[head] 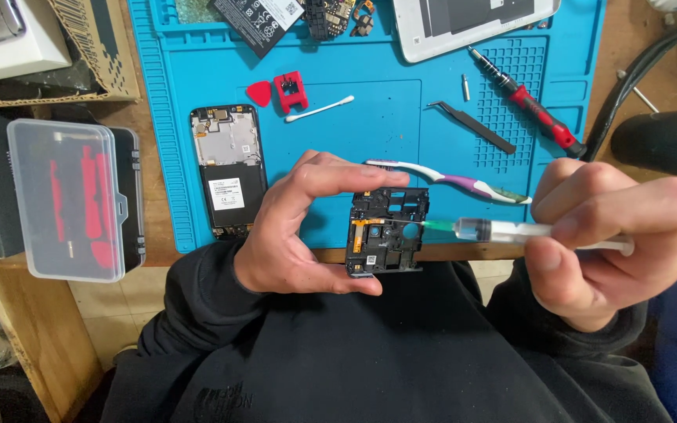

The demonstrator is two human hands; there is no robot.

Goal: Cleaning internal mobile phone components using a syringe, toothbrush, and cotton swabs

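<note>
My left hand [299, 227] pinches a black phone mid-frame [386, 231] between thumb and fingers, upright over my lap at the table's front edge. My right hand [613, 235] grips a clear syringe [511, 231] with a green hub; its needle tip points left at the frame, near its round hole. An opened phone body [227, 171] lies face down on the blue repair mat [370, 110] to the left. A white and purple toothbrush [456, 178] lies on the mat just behind the frame.
On the mat lie a red-handled screwdriver [530, 100], black tweezers [472, 125], a cotton swab [319, 110], a red pick [258, 92], a red clip [291, 89], a battery [258, 22] and a circuit board [331, 16]. A clear-lidded tool case [72, 200] sits left.
</note>
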